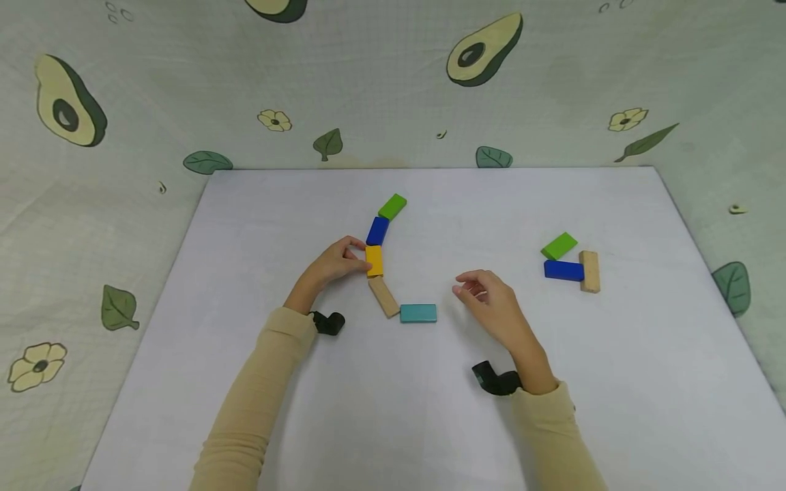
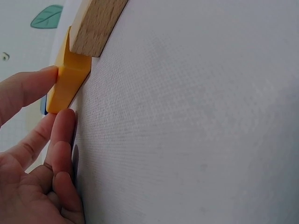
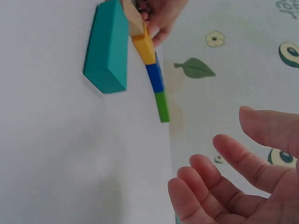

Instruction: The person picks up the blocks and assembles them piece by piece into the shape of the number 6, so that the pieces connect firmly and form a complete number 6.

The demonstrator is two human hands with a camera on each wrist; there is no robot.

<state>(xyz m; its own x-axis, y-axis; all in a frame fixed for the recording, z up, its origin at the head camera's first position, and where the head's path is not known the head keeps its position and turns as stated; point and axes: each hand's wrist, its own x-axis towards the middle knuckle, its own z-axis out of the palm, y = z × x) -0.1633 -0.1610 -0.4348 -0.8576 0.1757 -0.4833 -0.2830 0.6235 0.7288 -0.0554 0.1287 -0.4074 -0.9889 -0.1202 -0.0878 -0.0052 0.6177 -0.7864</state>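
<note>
A: How is the left hand [image 1: 334, 260] posed?

B: It is stretched forward over the desk [image 1: 368, 409], and its grip is narrowed to a light pinch: the yellow block [image 1: 374, 261] is taken between thumb and index finger, in the middle of a curved row.

A: Is that confirmed by the left wrist view?

B: The thumb is clearly seen pressed to the block there, but the index finger's contact is hard to judge. The blue block [image 1: 377, 230] is mostly hidden behind the yellow one, and the wooden block [image 1: 383, 296] is cut off by the top edge.

A: How is the row ended?

B: By the green block [image 1: 392, 206] at the far end and the teal block [image 1: 418, 314] at the near end, whose end face is shown best from the right wrist.

A: And the right hand [image 1: 488, 307]?

B: It is held to the right of the teal block, fingers loosely bent; its grip is parted and nothing is held.

A: Farther right?

B: In the head view alone, a second green block [image 1: 559, 245], a second blue block [image 1: 563, 271] and a second wooden block [image 1: 590, 271] are seen grouped together.
</note>
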